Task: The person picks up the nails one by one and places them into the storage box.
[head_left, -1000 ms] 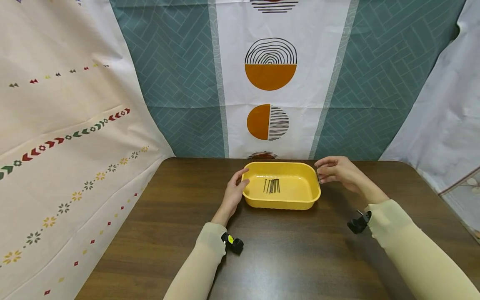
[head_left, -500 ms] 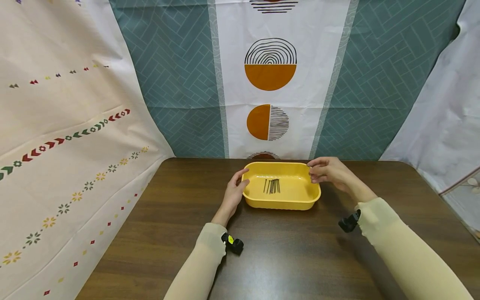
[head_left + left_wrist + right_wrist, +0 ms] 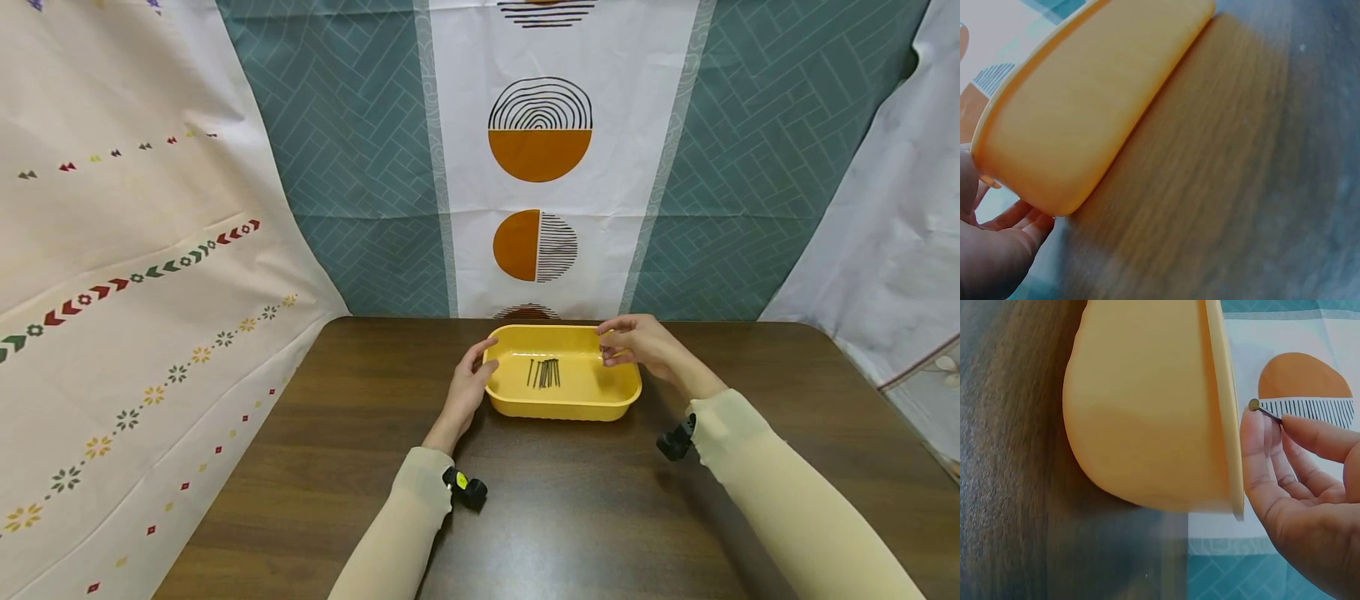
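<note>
A yellow plastic tray [image 3: 557, 411] stands on the wooden table. Inside it, left of the middle, several dark nails [image 3: 550, 372] lie roughly side by side. My left hand [image 3: 465, 385] grips the tray's left end, thumb over the rim and fingers against the outer wall, as the left wrist view shows. Over the right part of the tray is my right hand [image 3: 637, 342]. Between thumb and fingers it pinches a single nail [image 3: 1266, 413], whose round flat head shows clearly in the right wrist view, above the tray's rim.
The brown tabletop [image 3: 555, 500] stretches in front of the tray and to both sides. Behind its far edge hangs a teal and white patterned cloth [image 3: 360, 208]. Pale cloths hang at left and right. A small black camera is strapped to each wrist.
My right hand has moved left, from beside the tray's right end to over its inside, with the nail still pinched. The left hand and the nails in the tray stay put.
</note>
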### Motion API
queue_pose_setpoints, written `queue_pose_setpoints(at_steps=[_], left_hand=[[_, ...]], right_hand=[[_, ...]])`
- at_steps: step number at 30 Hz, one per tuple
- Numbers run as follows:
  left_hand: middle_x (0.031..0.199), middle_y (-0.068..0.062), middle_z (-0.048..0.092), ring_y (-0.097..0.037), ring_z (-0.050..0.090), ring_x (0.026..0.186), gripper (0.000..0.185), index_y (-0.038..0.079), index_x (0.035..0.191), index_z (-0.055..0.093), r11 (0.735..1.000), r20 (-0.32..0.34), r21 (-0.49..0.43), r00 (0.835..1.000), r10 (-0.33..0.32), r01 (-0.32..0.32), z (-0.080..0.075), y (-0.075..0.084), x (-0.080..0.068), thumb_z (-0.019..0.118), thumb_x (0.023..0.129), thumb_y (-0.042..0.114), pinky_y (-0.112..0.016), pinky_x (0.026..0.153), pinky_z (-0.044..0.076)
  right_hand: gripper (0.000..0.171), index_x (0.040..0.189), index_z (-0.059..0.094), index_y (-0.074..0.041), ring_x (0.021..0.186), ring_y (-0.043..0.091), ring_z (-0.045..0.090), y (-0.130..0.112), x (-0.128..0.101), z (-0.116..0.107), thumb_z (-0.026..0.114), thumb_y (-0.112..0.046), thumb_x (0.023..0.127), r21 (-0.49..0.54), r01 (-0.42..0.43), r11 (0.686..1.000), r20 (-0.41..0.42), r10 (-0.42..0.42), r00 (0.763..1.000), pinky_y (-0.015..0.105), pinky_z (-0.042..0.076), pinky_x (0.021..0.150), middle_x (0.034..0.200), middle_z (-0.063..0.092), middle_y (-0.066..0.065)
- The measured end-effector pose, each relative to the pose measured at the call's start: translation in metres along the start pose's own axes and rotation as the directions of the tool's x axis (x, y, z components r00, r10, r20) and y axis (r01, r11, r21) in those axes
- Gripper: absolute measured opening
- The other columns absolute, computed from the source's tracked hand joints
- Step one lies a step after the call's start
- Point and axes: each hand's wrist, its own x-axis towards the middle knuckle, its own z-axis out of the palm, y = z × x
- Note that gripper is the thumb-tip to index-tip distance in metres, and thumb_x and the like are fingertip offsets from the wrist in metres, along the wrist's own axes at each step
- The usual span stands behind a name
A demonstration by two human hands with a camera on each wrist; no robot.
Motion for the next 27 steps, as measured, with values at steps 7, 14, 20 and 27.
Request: queue_pose_setpoints(at_steps=[7,14,20,27], left_hand=[[0.154,-0.021,0.045,-0.037,0.048,0.131,0.044,0.005,0.150,0.053,1.000,-0.002,-0.003,1.000,-0.006,0.006,0.000,0.000,0.000,0.053,0.106,0.006,-0.054,0.112,0.042],[0.155,-0.019,0.045,-0.036,0.048,0.133,0.044,0.006,0.150,0.053,1.000,-0.012,0.006,1.000,-0.008,0.008,0.001,0.001,0.000,0.054,0.106,0.006,-0.052,0.112,0.042],[0.156,-0.020,0.045,-0.037,0.046,0.135,0.044,0.006,0.150,0.053,1.000,-0.010,0.005,1.000,-0.005,0.005,0.001,0.001,0.000,0.053,0.106,0.006,-0.053,0.114,0.041],[0.158,-0.017,0.043,-0.037,0.044,0.140,0.044,0.005,0.150,0.052,1.000,-0.007,-0.002,1.000,-0.009,0.009,0.001,0.001,0.000,0.052,0.107,0.005,-0.053,0.116,0.039]], right_hand=[[0.040,0.137,0.046,0.019,0.079,0.017,0.068,0.000,0.007,0.007,0.056,-0.002,0.105,0.012,-0.006,1.000,0.000,0.006,1.000,0.032,0.062,0.079,0.098,0.066,0.015],[0.040,0.137,0.048,0.019,0.078,0.018,0.068,0.001,0.012,0.016,0.057,-0.002,0.104,-0.005,-0.023,1.000,-0.001,0.023,1.000,0.034,0.062,0.081,0.097,0.066,0.015],[0.039,0.136,0.049,0.019,0.075,0.017,0.068,0.006,0.021,0.027,0.057,-0.001,0.104,-0.014,-0.054,0.998,-0.009,0.053,0.999,0.037,0.062,0.082,0.095,0.067,0.015],[0.036,0.134,0.051,0.019,0.069,0.016,0.069,0.012,0.031,0.038,0.057,0.002,0.102,0.004,-0.090,0.996,-0.035,0.091,0.995,0.035,0.063,0.075,0.088,0.070,0.015]])
